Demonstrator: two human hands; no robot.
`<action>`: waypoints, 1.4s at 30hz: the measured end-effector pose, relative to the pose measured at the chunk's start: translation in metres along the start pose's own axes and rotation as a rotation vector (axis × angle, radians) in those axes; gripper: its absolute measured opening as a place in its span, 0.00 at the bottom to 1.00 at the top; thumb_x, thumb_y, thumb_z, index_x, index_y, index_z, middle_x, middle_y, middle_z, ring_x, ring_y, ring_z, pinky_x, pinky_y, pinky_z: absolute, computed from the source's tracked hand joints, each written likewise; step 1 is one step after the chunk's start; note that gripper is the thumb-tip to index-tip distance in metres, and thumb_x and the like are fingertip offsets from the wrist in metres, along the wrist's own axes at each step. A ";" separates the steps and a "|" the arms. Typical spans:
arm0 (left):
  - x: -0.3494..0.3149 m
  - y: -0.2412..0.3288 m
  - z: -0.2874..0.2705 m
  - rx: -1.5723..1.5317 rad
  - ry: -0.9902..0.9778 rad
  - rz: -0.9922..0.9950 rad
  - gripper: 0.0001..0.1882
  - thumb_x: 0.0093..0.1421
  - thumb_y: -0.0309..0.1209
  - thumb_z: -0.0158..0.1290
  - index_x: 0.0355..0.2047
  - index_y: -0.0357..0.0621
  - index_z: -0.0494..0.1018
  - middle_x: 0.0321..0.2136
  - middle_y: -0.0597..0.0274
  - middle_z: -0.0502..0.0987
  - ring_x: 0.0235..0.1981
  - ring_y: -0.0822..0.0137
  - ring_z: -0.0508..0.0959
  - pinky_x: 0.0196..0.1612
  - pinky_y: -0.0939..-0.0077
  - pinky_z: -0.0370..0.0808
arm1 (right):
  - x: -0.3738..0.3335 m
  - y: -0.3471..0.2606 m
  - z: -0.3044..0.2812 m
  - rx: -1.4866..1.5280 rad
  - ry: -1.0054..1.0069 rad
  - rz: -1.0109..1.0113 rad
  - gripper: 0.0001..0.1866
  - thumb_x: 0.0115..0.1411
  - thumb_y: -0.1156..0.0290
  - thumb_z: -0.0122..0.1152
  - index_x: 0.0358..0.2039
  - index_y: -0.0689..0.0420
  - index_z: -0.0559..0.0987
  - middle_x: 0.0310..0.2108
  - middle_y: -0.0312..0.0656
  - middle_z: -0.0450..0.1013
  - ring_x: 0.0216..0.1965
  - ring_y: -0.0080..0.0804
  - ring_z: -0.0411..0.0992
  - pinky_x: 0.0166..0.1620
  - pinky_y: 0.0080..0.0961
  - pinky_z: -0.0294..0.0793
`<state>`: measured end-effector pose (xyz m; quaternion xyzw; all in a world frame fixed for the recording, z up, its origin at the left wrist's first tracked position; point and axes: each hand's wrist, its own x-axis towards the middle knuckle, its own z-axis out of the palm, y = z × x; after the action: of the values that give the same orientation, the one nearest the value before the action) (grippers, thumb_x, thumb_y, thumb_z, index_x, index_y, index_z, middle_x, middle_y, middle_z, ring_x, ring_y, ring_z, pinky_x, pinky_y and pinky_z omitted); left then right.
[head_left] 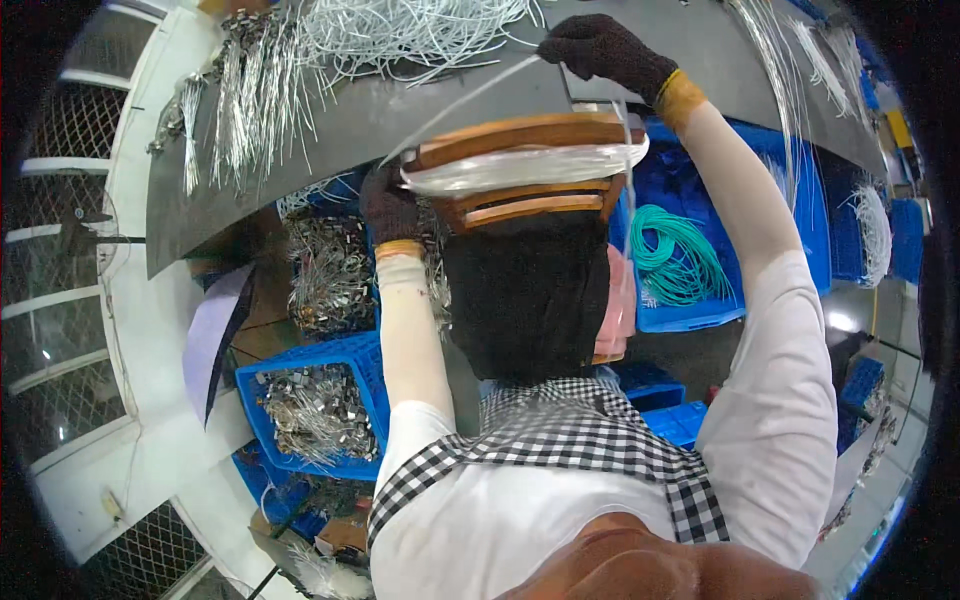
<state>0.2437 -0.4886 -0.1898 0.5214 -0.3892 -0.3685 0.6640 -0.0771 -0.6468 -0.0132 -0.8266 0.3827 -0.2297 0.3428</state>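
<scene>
Both my hands wear dark knit gloves with yellow cuffs. My right hand [608, 52], raised over the grey worktop, pinches a thin white cable [470, 98]. That cable slants down to the left end of a wooden chair back [520, 135]. A bundle of whitish, translucent strands [525, 168] lies across the chair back and reaches round its ends. Beside the left end is my left hand [388, 205], its fingers dark and partly hidden, so its grip is unclear. Black cloth [525, 290] covers the chair below the slats.
White cables [410, 35] and silvery cable bundles [255, 100] pile on the grey worktop [400, 125]. Blue crates [690, 318] stand below; one holds coiled teal cable [675, 255]. Another crate [250, 400] at left holds metal-ended cables. A barred window wall [130, 290] runs along the left.
</scene>
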 end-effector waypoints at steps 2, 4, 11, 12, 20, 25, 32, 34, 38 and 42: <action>0.006 -0.007 -0.009 0.545 -0.109 0.305 0.13 0.54 0.31 0.55 0.38 0.39 0.78 0.31 0.57 0.79 0.34 0.65 0.77 0.40 0.69 0.74 | 0.002 0.013 0.001 0.090 0.008 0.080 0.09 0.59 0.63 0.60 0.30 0.54 0.81 0.19 0.35 0.69 0.18 0.22 0.66 0.25 0.23 0.69; 0.020 -0.010 -0.020 0.619 -0.233 0.151 0.17 0.53 0.32 0.56 0.42 0.39 0.76 0.36 0.48 0.79 0.41 0.55 0.78 0.45 0.64 0.74 | 0.005 0.040 0.000 -0.198 0.190 -0.092 0.08 0.54 0.64 0.62 0.28 0.54 0.82 0.21 0.43 0.74 0.20 0.38 0.70 0.28 0.34 0.71; 0.053 -0.014 -0.024 1.016 -0.646 0.290 0.16 0.56 0.32 0.53 0.45 0.41 0.74 0.42 0.43 0.77 0.47 0.45 0.75 0.49 0.59 0.71 | -0.140 0.192 -0.010 -1.061 -0.018 -0.201 0.13 0.57 0.64 0.51 0.39 0.54 0.78 0.33 0.52 0.77 0.35 0.51 0.76 0.39 0.46 0.75; 0.049 -0.017 -0.024 0.950 -0.640 0.382 0.16 0.57 0.33 0.52 0.45 0.41 0.74 0.41 0.45 0.77 0.47 0.47 0.75 0.50 0.60 0.71 | -0.192 0.198 -0.004 -1.041 -0.316 0.313 0.17 0.53 0.70 0.54 0.45 0.53 0.76 0.38 0.47 0.77 0.39 0.47 0.76 0.41 0.45 0.75; -0.073 -0.010 -0.007 0.427 -0.317 0.021 0.15 0.57 0.28 0.52 0.45 0.38 0.71 0.43 0.50 0.75 0.45 0.54 0.73 0.51 0.64 0.68 | -0.412 0.027 0.213 0.159 0.289 0.574 0.10 0.56 0.71 0.56 0.37 0.57 0.81 0.34 0.43 0.78 0.35 0.39 0.76 0.39 0.34 0.75; -0.190 0.048 0.082 0.718 -1.011 0.737 0.22 0.55 0.30 0.53 0.51 0.41 0.70 0.52 0.45 0.70 0.55 0.48 0.68 0.59 0.60 0.64 | -0.343 -0.072 0.229 0.087 -0.019 0.070 0.12 0.59 0.65 0.58 0.39 0.58 0.79 0.33 0.44 0.77 0.35 0.39 0.76 0.39 0.37 0.75; -0.140 0.060 -0.005 0.285 -0.377 -0.299 0.17 0.63 0.36 0.46 0.47 0.38 0.72 0.46 0.53 0.75 0.47 0.63 0.74 0.51 0.66 0.71 | -0.184 -0.078 0.031 0.137 -0.554 0.296 0.13 0.60 0.63 0.58 0.40 0.57 0.80 0.34 0.43 0.77 0.34 0.27 0.73 0.44 0.30 0.74; -0.102 0.044 -0.027 0.226 -0.239 -0.167 0.15 0.64 0.36 0.46 0.42 0.38 0.74 0.39 0.54 0.77 0.41 0.61 0.76 0.45 0.64 0.72 | -0.121 -0.067 0.007 0.131 -0.446 0.016 0.12 0.59 0.65 0.57 0.38 0.59 0.80 0.37 0.44 0.77 0.37 0.30 0.74 0.45 0.33 0.74; -0.022 0.007 -0.025 0.304 -0.230 -0.074 0.12 0.61 0.34 0.47 0.38 0.39 0.75 0.33 0.48 0.78 0.35 0.51 0.77 0.41 0.59 0.73 | 0.002 -0.025 0.025 -0.252 -0.253 -0.169 0.12 0.57 0.64 0.58 0.35 0.58 0.80 0.30 0.43 0.76 0.34 0.33 0.75 0.40 0.32 0.75; 0.034 -0.021 -0.016 1.031 -0.363 0.368 0.12 0.61 0.33 0.48 0.42 0.42 0.75 0.39 0.44 0.77 0.41 0.49 0.76 0.45 0.62 0.72 | 0.052 0.052 0.022 -0.323 -0.118 0.184 0.13 0.55 0.61 0.58 0.32 0.58 0.80 0.24 0.43 0.74 0.28 0.36 0.74 0.35 0.33 0.74</action>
<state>0.2709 -0.5164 -0.2084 0.6298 -0.7105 -0.0931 0.2999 -0.0564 -0.7040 -0.0598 -0.8444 0.4680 -0.0841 0.2469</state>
